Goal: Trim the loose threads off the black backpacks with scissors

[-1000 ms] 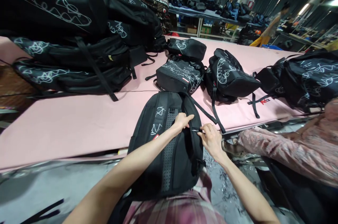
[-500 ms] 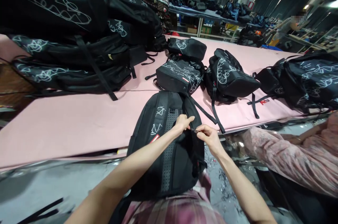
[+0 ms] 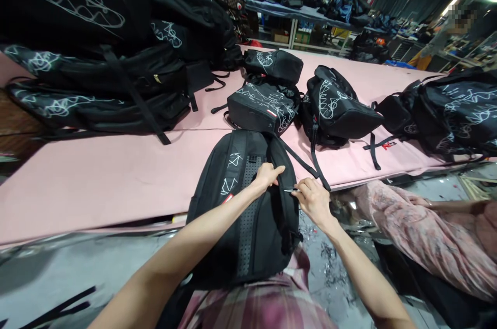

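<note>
A black backpack [image 3: 233, 199] lies back-side up, half on the pink table [image 3: 97, 179] and half on my lap. My left hand [image 3: 267, 175] pinches the right shoulder strap [image 3: 286, 205] near its top, fingers closed. My right hand [image 3: 312, 199] is closed round a small metal tool [image 3: 291, 191] whose tip points at the strap just beside my left fingers. What kind of tool it is I cannot tell.
Several black backpacks with white line drawings lie on the pink table: a tall stack [image 3: 97, 49] at the left, two bags [image 3: 267, 101] in the middle, one [image 3: 337, 109] beside them, more [image 3: 454, 111] at the right. A person's patterned sleeve [image 3: 411, 236] reaches in at the right. Further tables with bags stand behind.
My hands stay on the strap; the right hand drew in toward the left, then shifted slightly back. The neighbour's sleeve moved a little.
</note>
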{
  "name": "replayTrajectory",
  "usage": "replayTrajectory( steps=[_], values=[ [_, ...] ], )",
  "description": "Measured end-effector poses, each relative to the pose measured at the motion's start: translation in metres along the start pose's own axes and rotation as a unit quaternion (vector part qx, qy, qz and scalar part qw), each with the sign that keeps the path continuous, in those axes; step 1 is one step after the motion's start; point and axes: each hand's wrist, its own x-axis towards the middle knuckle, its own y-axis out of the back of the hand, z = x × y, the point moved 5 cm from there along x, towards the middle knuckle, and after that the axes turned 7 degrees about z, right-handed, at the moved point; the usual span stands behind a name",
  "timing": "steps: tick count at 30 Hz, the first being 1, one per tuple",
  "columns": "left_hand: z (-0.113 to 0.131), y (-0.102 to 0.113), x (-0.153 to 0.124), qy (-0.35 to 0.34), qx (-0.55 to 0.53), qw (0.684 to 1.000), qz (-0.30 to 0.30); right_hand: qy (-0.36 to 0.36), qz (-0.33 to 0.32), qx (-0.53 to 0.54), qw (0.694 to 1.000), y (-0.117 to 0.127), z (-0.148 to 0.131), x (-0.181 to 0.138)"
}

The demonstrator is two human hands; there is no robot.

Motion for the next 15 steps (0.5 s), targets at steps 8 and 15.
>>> replayTrajectory(
  steps=[8,15],
  values=[
    [0.006,0.004,-0.005,0.003,0.01,1.0,-0.001,0.012,-0.009,-0.013,1.0,0.0,-0.001,0.004],
    [0.007,0.004,-0.007,0.008,0.02,1.0,0.001,0.026,-0.03,-0.037,0.999,0.0,-0.005,0.011]
  ],
)
